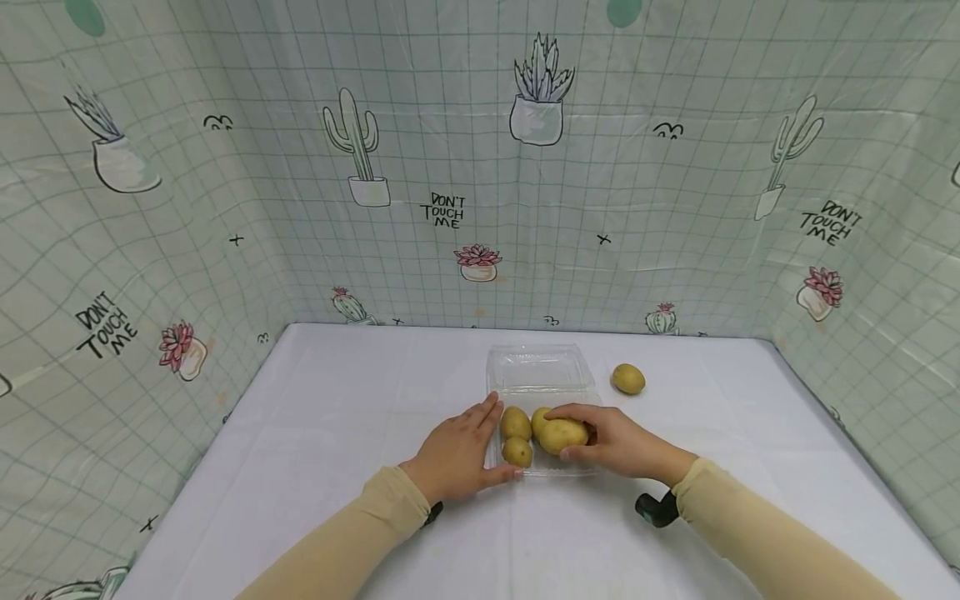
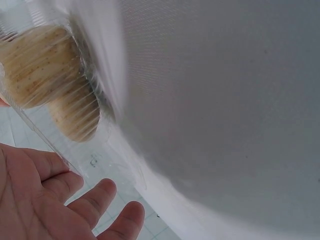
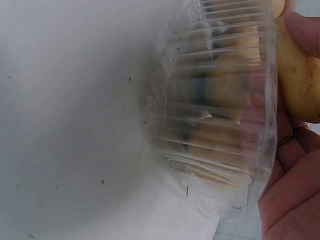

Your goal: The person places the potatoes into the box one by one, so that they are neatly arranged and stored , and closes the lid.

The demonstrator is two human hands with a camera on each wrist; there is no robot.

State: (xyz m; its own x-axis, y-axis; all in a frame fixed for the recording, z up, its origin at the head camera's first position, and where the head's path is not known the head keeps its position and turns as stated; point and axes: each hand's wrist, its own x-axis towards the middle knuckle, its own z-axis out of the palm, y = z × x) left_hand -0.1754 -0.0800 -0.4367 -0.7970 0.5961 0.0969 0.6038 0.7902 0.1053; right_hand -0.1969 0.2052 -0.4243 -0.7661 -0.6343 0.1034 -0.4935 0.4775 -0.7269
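The tabletop [image 1: 360, 383] is white. On it lie an open plastic container [image 1: 546, 389] and, near it, one potato [image 1: 628, 379].

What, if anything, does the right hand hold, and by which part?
The right hand grips a potato by its near and far sides, as the head view shows.

"DON'T TOUCH ME" [image 1: 444, 211], thrice on backdrop [image 1: 442, 158].

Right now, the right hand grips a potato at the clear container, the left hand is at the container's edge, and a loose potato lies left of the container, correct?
Not quite: the loose potato lies right of the container, as the head view shows. The right hand and left hand are as you say.
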